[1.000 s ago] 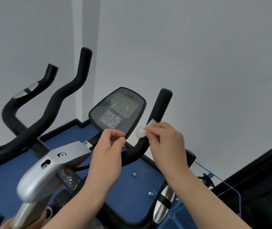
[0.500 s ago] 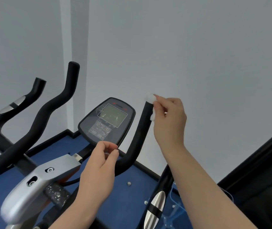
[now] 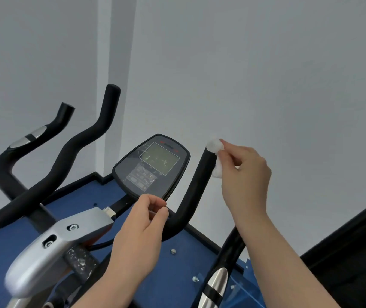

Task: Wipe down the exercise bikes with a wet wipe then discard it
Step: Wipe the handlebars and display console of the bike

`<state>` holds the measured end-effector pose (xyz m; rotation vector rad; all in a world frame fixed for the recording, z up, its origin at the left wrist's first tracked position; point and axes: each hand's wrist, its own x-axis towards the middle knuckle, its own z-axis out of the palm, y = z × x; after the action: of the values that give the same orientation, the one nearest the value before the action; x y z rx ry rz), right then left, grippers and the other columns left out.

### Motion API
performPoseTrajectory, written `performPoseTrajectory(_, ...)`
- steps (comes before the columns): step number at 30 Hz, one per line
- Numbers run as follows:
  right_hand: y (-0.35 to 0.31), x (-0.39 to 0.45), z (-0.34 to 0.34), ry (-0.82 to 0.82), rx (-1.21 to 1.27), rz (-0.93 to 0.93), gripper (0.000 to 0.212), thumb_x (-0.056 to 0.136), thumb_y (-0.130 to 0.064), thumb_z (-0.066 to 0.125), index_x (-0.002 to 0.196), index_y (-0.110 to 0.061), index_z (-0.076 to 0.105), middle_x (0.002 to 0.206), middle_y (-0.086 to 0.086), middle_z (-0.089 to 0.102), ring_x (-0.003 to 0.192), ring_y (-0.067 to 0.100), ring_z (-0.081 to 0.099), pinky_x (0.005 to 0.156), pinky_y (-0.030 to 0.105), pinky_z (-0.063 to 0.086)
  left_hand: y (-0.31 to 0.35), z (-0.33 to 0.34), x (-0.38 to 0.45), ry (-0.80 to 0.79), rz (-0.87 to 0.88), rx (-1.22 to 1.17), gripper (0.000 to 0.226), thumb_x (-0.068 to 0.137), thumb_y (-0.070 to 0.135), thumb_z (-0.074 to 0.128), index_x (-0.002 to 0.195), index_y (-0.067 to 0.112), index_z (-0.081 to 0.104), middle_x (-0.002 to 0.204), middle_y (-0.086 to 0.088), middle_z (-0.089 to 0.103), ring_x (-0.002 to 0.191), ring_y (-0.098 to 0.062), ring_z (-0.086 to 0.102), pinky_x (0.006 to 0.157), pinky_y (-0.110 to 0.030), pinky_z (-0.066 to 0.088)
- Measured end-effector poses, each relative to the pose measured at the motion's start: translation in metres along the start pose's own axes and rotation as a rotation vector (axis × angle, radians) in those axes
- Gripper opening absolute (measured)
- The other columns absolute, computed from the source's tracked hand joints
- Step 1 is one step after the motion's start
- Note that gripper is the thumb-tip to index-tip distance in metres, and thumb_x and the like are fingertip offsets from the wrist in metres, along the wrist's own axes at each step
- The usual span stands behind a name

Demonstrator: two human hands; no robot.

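A white wet wipe (image 3: 215, 150) is pressed over the top end of the exercise bike's right black handlebar (image 3: 194, 192). My right hand (image 3: 243, 172) grips the wipe, fingers pinched on it at the bar's tip. My left hand (image 3: 143, 232) hovers lower, in front of the bend of that bar, thumb and fingertips pinched together with nothing visible in them. The bike's dark console (image 3: 153, 166) with its greenish screen stands between the two handlebars. The left handlebar (image 3: 82, 143) rises at the left.
A second bike's handlebar (image 3: 33, 138) with a silver grip sensor stands at far left. A silver frame cover (image 3: 51, 247) is at lower left. Blue floor (image 3: 184, 263) lies below. A pale wall is close behind, and a dark machine edge (image 3: 355, 241) runs at the right.
My right hand slid the wipe up the right handlebar from its lower part to the top end. My left hand kept its pinched pose below the console.
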<state>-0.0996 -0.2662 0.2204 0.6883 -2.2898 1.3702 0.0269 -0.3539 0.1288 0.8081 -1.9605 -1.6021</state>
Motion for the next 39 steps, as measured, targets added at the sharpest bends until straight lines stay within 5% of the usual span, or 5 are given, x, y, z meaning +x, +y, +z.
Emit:
performPoseTrajectory(6,0.010,-0.016,0.018,0.067,-0.046,0.137,0.045,0.095,-0.014,0.050,0.053,-0.013,0.035,0.058,-0.006,0.033,0.050,0.012,0.030,0.048,0.014,0.030,-0.001,-0.001,-0.001,-0.011,0.000,0.007,0.004,0.090,0.037,0.049,0.088,0.039,0.052,0.083,0.021,0.060,0.077,0.005,0.054,0.071,-0.027,0.041)
performPoseTrajectory(15,0.024,-0.057,0.010,-0.426,-0.668,0.006,0.032,0.094,-0.011,0.041,0.066,-0.016,0.055,0.078,0.003,0.056,0.063,0.015,0.047,0.047,0.018,0.024,0.003,0.002,0.001,-0.029,0.022,0.075,0.004,0.090,0.035,0.048,0.090,0.037,0.051,0.081,0.014,0.060,0.076,0.001,0.055,0.069,-0.028,0.039)
performPoseTrajectory(20,-0.023,-0.025,-0.012,-0.022,-0.459,-0.395,0.019,0.091,-0.009,0.058,0.082,-0.020,0.069,0.081,0.002,0.053,0.062,0.020,0.049,0.057,0.028,0.035,-0.001,-0.002,0.002,-0.046,0.045,0.033,0.008,0.091,0.029,0.048,0.091,0.036,0.052,0.082,0.011,0.058,0.076,-0.003,0.055,0.065,-0.026,0.040)
performPoseTrajectory(27,-0.009,-0.026,0.023,-0.413,-0.911,-0.531,0.024,0.071,0.012,0.057,0.089,-0.003,0.057,0.102,0.012,0.048,0.086,0.027,0.048,0.052,0.027,0.024,-0.007,-0.009,-0.013,-0.039,0.167,0.099,0.016,0.091,0.018,0.047,0.100,0.032,0.052,0.098,0.018,0.054,0.091,0.005,0.049,0.071,-0.012,0.038)
performPoseTrajectory(39,-0.011,-0.123,0.038,-0.475,-0.541,-0.179,0.024,0.098,-0.011,0.044,0.106,-0.014,0.067,0.097,-0.004,0.048,0.077,0.017,0.054,0.060,0.017,0.032,-0.047,-0.072,-0.081,0.108,0.320,0.509,0.020,0.090,0.022,0.048,0.107,0.034,0.049,0.101,0.022,0.048,0.091,0.000,0.043,0.079,-0.025,0.039)
